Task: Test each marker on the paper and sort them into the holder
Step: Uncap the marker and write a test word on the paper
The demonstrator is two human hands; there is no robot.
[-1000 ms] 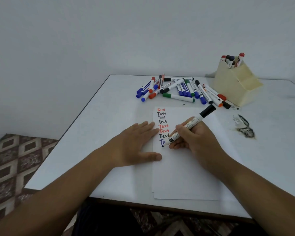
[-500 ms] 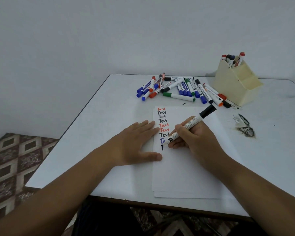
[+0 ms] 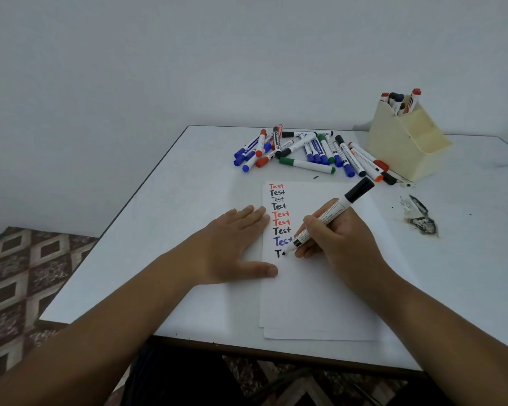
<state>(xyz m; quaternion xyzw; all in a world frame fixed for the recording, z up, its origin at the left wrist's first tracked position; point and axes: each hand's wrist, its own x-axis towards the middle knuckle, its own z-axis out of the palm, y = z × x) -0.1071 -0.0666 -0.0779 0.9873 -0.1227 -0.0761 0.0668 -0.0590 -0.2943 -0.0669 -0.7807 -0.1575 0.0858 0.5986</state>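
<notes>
- A plain grey wall backs a white desk (image 3: 188,200); patterned brown floor tiles (image 3: 27,273) show at lower left.
- White paper (image 3: 320,294) lies on the desk near its front edge, over a second sheet that peeks out below, and carries a column of "Test" words in red, black and blue — a black "T" begins a new line under them.
- The left hand (image 3: 232,244) lies flat, fingers straight, its fingertips and thumb on the paper's left edge.
- The right hand (image 3: 335,238) has its fingers curled round a black marker (image 3: 332,213), tip on the paper beside the "T", cap end pointing up and away.
- A cream holder (image 3: 405,148) at the desk's far right keeps several markers upright in its rear compartment.
- A pile of loose markers (image 3: 308,150) — blue, red, green, black — sprawls just left of the holder.
- A dark scorched-looking patch (image 3: 421,221) marks the desk right of the paper.
</notes>
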